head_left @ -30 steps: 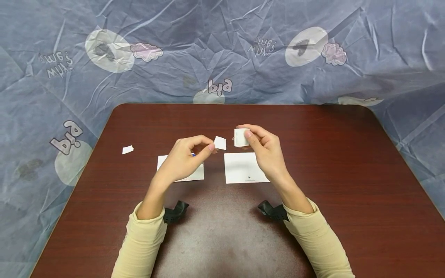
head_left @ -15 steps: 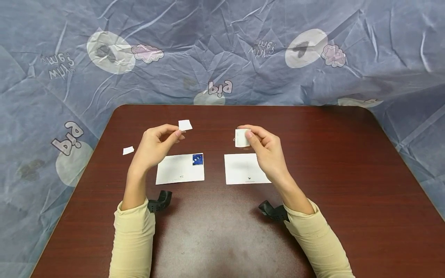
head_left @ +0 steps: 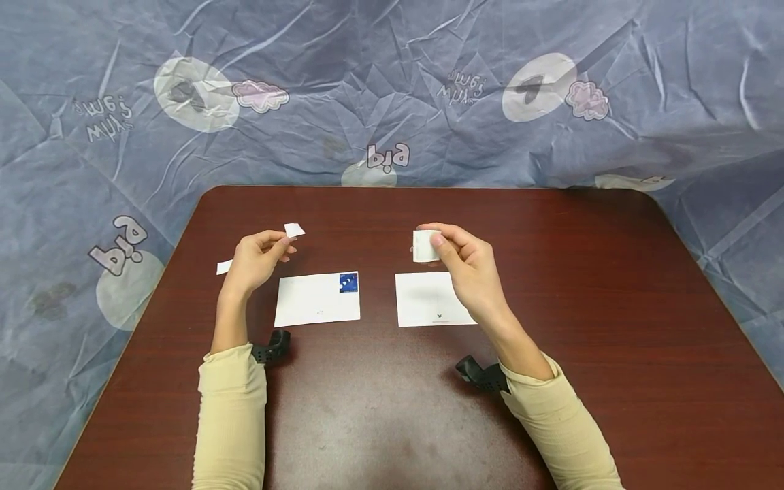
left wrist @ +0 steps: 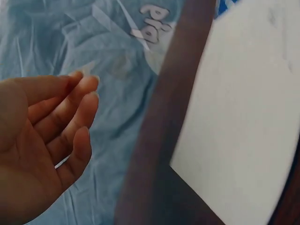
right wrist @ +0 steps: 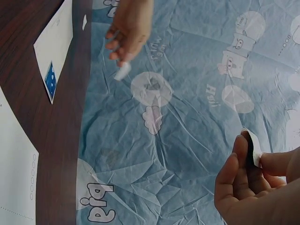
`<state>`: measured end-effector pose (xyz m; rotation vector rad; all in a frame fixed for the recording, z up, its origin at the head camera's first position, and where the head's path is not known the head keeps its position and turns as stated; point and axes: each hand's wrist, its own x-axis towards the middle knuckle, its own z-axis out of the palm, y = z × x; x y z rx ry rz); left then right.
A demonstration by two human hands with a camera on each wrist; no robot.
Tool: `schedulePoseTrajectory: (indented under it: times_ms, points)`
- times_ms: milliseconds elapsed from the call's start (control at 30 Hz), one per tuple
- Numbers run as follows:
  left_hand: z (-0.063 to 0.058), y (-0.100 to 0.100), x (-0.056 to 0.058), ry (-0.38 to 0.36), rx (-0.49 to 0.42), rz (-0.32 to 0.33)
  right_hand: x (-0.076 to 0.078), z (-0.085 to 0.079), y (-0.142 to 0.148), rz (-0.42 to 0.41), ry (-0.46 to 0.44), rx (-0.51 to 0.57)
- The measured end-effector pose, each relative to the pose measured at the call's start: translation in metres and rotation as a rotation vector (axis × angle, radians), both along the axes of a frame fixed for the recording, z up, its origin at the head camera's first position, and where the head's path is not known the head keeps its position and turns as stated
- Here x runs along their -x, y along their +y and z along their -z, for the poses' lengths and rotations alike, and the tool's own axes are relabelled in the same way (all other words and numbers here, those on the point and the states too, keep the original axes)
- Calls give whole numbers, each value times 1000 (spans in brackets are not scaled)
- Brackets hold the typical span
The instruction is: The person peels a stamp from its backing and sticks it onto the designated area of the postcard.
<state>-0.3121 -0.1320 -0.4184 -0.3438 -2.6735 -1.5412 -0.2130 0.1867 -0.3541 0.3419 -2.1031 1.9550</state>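
Note:
My left hand (head_left: 252,264) pinches a small white paper piece (head_left: 294,230) between thumb and fingertip, raised over the left side of the table. With thumb and fingers, my right hand (head_left: 470,269) holds a small square stamp (head_left: 422,246), its white back facing the head camera. The right wrist view shows a dark side on this stamp (right wrist: 253,149). Below the hands lie two white cards. The left card (head_left: 309,303) bears a blue stamp (head_left: 348,282) in its upper right corner; the right card (head_left: 422,299) is partly hidden by my right hand.
Another white paper scrap (head_left: 223,267) lies at the table's left, partly covered by my left hand. A wrinkled blue cloth (head_left: 392,88) hangs behind the far edge of the brown table (head_left: 612,286). Black wrist mounts (head_left: 480,374) sit on both forearms.
My left hand has drawn away from the right hand toward the left with the white paper piece, uncovering the left card and its blue stamp. My right hand has stayed nearly still.

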Motion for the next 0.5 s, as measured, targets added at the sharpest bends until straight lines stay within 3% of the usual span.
schedulePoseTrajectory:
  times_ms: [167,500]
  points:
    - [13,-12,3,-102,53,-41,0,0,-1,-7,4,8]
    - [32,-28,9,-299,19,-118,0,0,-1,-5,4,-7]
